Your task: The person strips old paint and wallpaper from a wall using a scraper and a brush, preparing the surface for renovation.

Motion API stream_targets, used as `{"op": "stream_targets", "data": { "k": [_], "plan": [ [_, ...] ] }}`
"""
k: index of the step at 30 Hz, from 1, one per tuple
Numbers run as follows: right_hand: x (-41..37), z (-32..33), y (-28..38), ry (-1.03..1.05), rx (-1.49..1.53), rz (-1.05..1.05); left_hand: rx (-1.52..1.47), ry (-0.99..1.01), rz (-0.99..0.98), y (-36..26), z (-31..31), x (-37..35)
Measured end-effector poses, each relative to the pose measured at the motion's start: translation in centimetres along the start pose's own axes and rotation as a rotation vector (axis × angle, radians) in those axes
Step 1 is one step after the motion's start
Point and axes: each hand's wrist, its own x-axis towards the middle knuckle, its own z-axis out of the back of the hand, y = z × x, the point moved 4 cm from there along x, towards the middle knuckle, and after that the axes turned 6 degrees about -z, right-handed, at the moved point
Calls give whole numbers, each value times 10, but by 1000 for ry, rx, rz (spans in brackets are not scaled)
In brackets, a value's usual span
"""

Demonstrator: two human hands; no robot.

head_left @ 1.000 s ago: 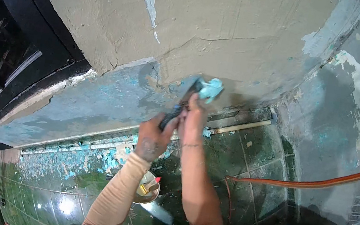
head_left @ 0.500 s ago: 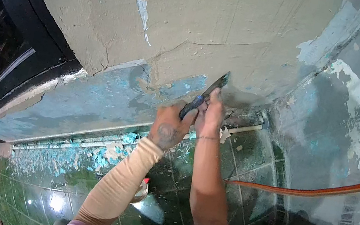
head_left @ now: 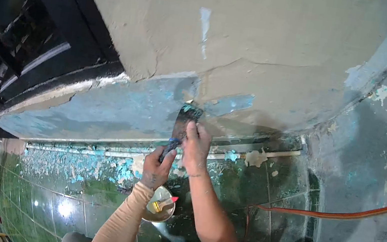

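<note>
A dark, flat-bladed scraper (head_left: 187,120) points up the wall, its blade tip against the bare blue-grey patch at the edge of the beige paint (head_left: 276,43). My left hand (head_left: 157,168) is wrapped round the scraper's handle. My right hand (head_left: 195,146) grips the blade from its right side, with thumb and fingers near its middle. Bits of blue and beige paint cling near the blade's tip. Below the hands, a round bowl (head_left: 169,216) on the floor holds a brush with a red tip and a yellow band.
A pale pipe (head_left: 279,155) runs along the wall's foot, with paint flakes (head_left: 95,164) strewn over green tiles. An orange hose (head_left: 340,216) crosses at the right. A dark-framed window or door (head_left: 83,17) stands at the left.
The scraper has moved left and down to the bare patch, its blade now more upright and broad side showing. Both hands moved with it; the view has shifted, and the bowl shows more fully.
</note>
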Motion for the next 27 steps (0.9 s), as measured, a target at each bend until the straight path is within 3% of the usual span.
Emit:
{"op": "stream_targets", "data": {
  "k": [4,8,12,13,16,20,22,24,25,27],
  "plan": [
    [13,0,-5,35,-6,101,-95,14,-5,36,-9,16],
    [6,1,3,6,-109,120,-120,-1,-129,32,-15,8],
    [13,8,-8,-2,-187,166,-207,26,-11,36,-15,8],
    [5,5,2,-83,-224,95,-194,29,-12,39,-15,9],
    [13,7,-13,-60,-235,205,-262,45,55,40,-15,6],
    [8,9,1,-156,-420,261,-296,45,38,38,-23,6],
    [16,4,22,-115,-368,292,-355,75,5,23,-29,16],
    [12,2,33,-97,-346,258,-227,53,-16,32,-30,9],
    [8,6,33,-128,-487,234,-175,33,-66,28,-32,17],
    [8,16,10,-137,-481,303,-295,34,71,30,-35,3]
  ]
}}
